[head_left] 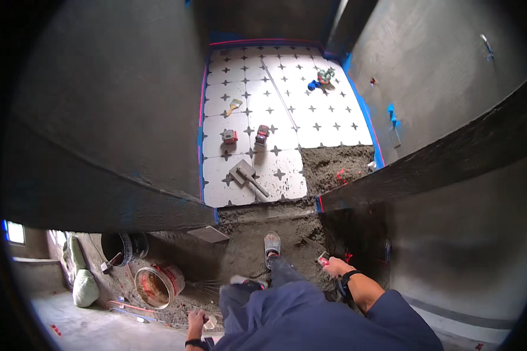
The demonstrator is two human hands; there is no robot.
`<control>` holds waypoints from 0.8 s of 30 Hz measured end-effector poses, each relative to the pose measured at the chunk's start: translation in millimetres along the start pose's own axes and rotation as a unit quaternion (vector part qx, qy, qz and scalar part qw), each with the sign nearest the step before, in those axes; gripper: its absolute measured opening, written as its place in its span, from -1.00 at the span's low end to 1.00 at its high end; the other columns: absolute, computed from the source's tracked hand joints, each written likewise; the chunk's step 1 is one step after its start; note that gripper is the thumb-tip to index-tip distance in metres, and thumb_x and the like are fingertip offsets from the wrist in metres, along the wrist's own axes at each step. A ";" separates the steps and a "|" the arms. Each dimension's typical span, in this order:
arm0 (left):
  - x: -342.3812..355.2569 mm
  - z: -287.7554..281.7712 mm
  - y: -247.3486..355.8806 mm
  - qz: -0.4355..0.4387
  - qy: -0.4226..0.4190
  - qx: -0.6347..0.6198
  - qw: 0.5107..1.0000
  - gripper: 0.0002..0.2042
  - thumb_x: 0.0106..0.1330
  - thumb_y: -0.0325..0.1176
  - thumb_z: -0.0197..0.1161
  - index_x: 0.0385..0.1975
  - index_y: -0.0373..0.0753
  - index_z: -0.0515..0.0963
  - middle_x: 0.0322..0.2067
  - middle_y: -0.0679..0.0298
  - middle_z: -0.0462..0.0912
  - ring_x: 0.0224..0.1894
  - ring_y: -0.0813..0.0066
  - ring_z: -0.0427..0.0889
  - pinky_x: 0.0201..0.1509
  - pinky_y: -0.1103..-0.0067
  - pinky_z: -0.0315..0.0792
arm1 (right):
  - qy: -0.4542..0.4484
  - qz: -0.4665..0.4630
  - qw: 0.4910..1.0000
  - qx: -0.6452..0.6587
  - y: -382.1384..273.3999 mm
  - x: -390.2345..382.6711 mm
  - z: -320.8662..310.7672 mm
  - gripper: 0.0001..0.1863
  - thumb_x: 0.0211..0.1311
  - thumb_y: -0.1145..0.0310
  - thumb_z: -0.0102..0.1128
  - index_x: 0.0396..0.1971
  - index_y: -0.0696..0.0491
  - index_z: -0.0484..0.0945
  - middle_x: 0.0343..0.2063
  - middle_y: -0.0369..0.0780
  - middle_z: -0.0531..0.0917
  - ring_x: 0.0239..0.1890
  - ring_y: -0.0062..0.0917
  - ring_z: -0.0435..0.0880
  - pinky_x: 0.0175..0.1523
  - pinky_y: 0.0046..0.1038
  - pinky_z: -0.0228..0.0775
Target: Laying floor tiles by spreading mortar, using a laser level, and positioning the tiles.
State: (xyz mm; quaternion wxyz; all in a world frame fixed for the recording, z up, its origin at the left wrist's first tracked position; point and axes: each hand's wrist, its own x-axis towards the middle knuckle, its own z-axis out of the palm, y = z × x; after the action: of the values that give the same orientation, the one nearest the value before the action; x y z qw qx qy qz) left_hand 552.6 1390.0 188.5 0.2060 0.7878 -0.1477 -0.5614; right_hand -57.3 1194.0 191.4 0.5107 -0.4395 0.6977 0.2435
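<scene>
My right hand (336, 267) grips the red handle of a trowel (310, 241), its metal blade low over grey mortar beside my foot. My left hand (198, 323) is low at my left, closed on a small pale object (211, 320) that I cannot make out clearly. My sandaled foot (271, 243) rests on rough mortar below the doorway. Beyond it, patterned white tiles (328, 117) carry a square float (240, 172), two small red-and-grey tools (230, 136) (262, 134), a brush (235, 105), a long straightedge (280, 93) and a green-and-blue tool (325, 76).
A bare mortar patch (334, 164) fills the tiled area's near right corner. Grey walls (111, 99) flank the opening. A loose tile (208, 234) lies at the left jamb. A dark bucket (123, 247), a dirty white bucket (158, 284) and a pale sack (85, 286) stand at lower left.
</scene>
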 end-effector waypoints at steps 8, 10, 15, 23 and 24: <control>71.2 86.5 185.5 0.211 -0.076 0.273 0.936 -0.77 0.24 -0.31 0.25 -0.48 -0.39 0.60 -0.57 0.20 0.66 -0.46 0.47 0.64 -0.34 0.50 0.49 | 0.098 -0.026 0.985 0.137 59.5 2.8 7.3 -0.59 0.09 0.13 0.30 -0.32 0.21 0.48 -0.49 -0.08 0.63 -0.47 -0.26 0.65 -0.30 -0.22 0.46; 85.4 110.5 234.8 0.146 -0.135 0.236 0.951 -0.79 0.27 -0.31 0.24 -0.45 -0.37 0.58 -0.54 0.20 0.67 -0.48 0.50 0.64 -0.35 0.51 0.51 | 0.080 -0.025 0.983 0.164 65.9 4.8 16.6 -0.58 0.08 0.12 0.31 -0.35 0.22 0.48 -0.48 -0.07 0.63 -0.44 -0.25 0.65 -0.26 -0.21 0.45; 113.7 161.3 314.3 0.182 -0.169 0.308 0.918 -0.79 0.30 -0.30 0.24 -0.44 -0.34 0.56 -0.55 0.23 0.65 -0.49 0.52 0.64 -0.37 0.53 0.50 | 0.064 0.005 0.972 0.225 62.5 -17.7 39.2 -0.59 0.03 0.10 0.34 -0.45 0.19 0.49 -0.52 -0.07 0.62 -0.41 -0.29 0.61 -0.23 -0.23 0.42; 179.6 196.6 334.2 0.148 -0.219 0.320 0.910 -0.80 0.29 -0.28 0.22 -0.43 -0.32 0.56 -0.53 0.24 0.65 -0.45 0.49 0.65 -0.32 0.52 0.50 | 0.192 0.024 0.942 0.274 12.8 3.0 7.2 -0.62 -0.06 0.20 0.30 -0.31 0.14 0.49 -0.43 -0.02 0.64 -0.31 -0.20 0.65 -0.16 -0.23 0.45; 183.1 200.2 336.7 0.151 -0.217 0.325 0.908 -0.80 0.29 -0.28 0.22 -0.43 -0.32 0.56 -0.53 0.24 0.65 -0.45 0.49 0.65 -0.32 0.52 0.50 | 0.180 0.052 0.955 0.231 5.9 17.8 -5.7 -0.61 -0.08 0.19 0.30 -0.29 0.12 0.47 -0.44 -0.01 0.62 -0.32 -0.18 0.64 -0.19 -0.23 0.43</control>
State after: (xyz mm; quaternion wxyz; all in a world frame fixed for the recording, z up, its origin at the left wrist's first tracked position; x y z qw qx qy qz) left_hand 422.6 979.7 145.8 -0.0161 0.6380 -0.4805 -0.6014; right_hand -66.8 1185.9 176.3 0.4512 -0.3087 0.8371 0.0187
